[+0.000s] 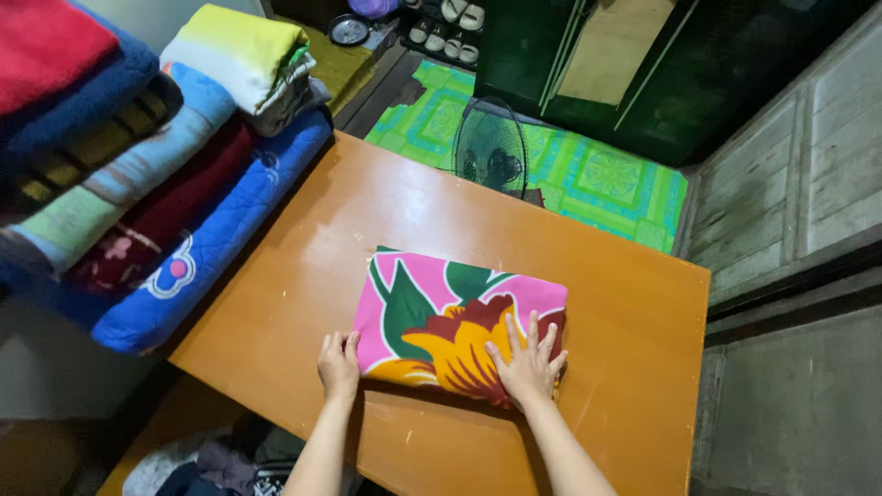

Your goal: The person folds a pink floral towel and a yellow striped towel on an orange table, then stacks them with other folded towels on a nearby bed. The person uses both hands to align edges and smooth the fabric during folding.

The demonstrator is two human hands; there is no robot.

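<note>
Pressing flat on the folded floral cloth [455,317] with the right hand [528,363], fingers spread wide over its near right corner. Left hand [338,365] resting at the cloth's near left edge, fingers together, gripping nothing. Bare orange table [634,367] open right of the right hand and beyond the cloth. Stacked blankets [147,165] crowding far left of the left hand; standing fan [490,147] past the far edge.

Bright overhead light, soft glare sheen across the orange table [634,331], short faint shadows under the hands, dim murky corners at right and bottom left, wide-angle bending at edges, stacked blankets [138,174] slightly blurred, centre sharp
</note>
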